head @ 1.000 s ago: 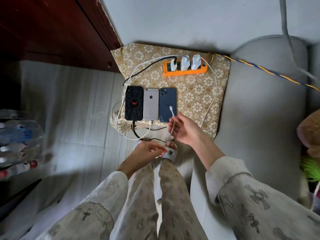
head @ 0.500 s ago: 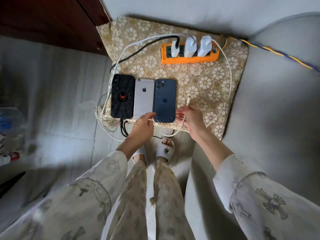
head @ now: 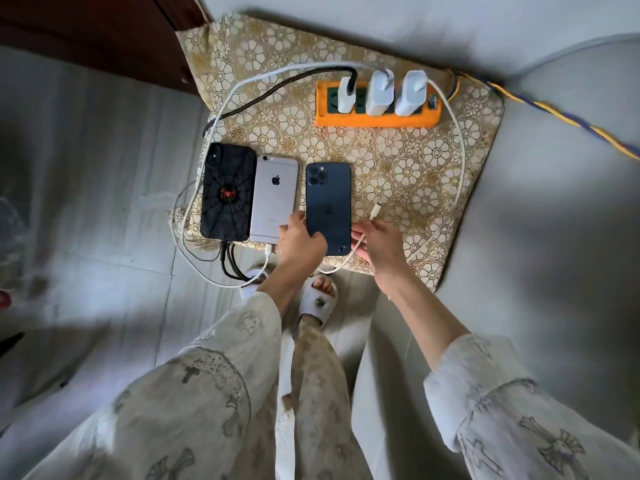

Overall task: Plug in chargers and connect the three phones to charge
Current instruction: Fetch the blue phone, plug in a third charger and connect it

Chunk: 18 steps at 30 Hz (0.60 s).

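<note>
Three phones lie face down in a row on a gold floral mat (head: 398, 161): a black spider-case phone (head: 227, 192), a silver phone (head: 273, 199) and a dark blue phone (head: 329, 202). The black and silver phones have cables in their near ends. My left hand (head: 301, 242) grips the blue phone's near left corner. My right hand (head: 379, 244) pinches a white cable, its free connector (head: 375, 212) pointing up just right of the blue phone. Three white chargers (head: 381, 91) sit in an orange power strip (head: 377, 117) at the mat's far side.
Cables loop off the mat's left and near edges onto the tiled floor (head: 104, 202). A yellow-and-blue cord (head: 571, 119) runs right from the strip over a grey sofa (head: 554, 237). Dark wooden furniture (head: 86, 36) stands far left. My slippered feet (head: 320, 299) are below the mat.
My left hand moved from the silver phone's near edge to the blue phone's corner, and the blue phone shifted slightly right. My right hand with the connector stays just right of that phone.
</note>
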Available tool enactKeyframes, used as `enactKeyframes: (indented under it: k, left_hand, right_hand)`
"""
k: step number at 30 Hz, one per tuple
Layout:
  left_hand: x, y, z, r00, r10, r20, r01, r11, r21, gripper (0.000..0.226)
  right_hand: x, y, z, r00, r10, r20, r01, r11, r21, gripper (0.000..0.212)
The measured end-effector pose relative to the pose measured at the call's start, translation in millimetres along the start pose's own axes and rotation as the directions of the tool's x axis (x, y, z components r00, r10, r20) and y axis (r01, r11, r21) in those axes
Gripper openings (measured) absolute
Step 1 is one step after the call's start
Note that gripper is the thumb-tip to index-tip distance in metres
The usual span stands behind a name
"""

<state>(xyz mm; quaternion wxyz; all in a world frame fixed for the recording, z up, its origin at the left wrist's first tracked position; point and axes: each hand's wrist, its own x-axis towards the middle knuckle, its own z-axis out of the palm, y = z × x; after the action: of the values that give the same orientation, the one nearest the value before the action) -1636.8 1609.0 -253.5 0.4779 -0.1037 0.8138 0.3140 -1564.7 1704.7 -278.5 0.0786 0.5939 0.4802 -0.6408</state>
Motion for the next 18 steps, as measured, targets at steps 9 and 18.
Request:
enactKeyframes:
  k: [9, 18]
  left_hand:
    - [20, 8, 7, 0.993, -0.112, 0.048, 0.118, 0.980, -0.161, 0.044]
    - [16, 12, 13, 0.998, 0.055, -0.017, -0.057, 0.989, -0.139, 0.034]
  right_hand:
    - [6, -6, -13, 1.000, 0.028, -0.010, -0.027, 0.997, 0.075, 0.026]
    - [0, -4, -15, 0.998, 0.061, 0.025, -0.065, 0.976, 0.207, 0.028]
